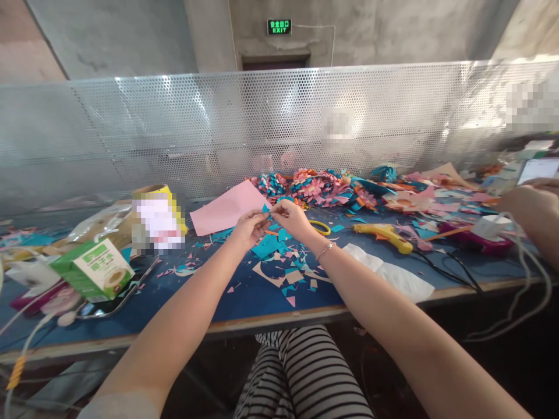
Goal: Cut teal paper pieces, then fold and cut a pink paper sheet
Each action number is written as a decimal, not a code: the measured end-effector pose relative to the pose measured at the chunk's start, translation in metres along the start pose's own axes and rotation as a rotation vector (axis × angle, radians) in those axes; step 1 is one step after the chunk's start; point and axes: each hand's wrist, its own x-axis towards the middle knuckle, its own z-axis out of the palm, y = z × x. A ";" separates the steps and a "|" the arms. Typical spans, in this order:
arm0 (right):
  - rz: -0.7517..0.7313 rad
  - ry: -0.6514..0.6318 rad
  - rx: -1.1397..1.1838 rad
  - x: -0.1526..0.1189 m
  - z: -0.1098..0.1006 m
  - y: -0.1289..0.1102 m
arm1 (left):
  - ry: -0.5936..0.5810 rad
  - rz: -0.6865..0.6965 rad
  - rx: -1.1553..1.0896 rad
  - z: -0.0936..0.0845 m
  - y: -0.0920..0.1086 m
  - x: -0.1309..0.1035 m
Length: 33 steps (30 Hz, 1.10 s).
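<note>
Both hands meet above the middle of the table, pinching a small piece of blue paper [266, 208] between their fingertips. My left hand [253, 227] is closed on its left side, and my right hand [292, 216] is closed on its right. Fingers cover much of the piece, so its full shape is hidden. Behind my left hand lies a pink paper sheet [229, 208]. Below the hands are blue paper scraps [267, 247] and pale offcuts [294, 276]. Yellow-handled scissors [321, 227], mostly hidden, lie just right of my right hand.
A yellow glue gun [386, 234] with a black cord and a white plastic bag [393, 273] lie to the right. Paper flowers [305, 187] are heaped along the perforated metal screen [174, 128]. Leftward stands a green carton [94, 270]. A co-worker's arm [530, 206] reaches in at right.
</note>
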 end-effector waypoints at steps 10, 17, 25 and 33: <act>0.264 -0.032 0.286 0.000 0.004 0.003 | 0.037 0.060 -0.018 -0.003 0.001 0.002; 0.385 -0.006 0.467 0.000 0.007 0.004 | 0.032 0.110 0.009 -0.003 -0.001 0.002; 0.468 -0.004 0.606 -0.001 0.005 -0.004 | 0.003 0.172 0.042 -0.004 -0.001 0.004; 0.468 0.005 0.632 -0.001 0.004 -0.003 | -0.036 0.204 0.111 -0.004 0.001 0.003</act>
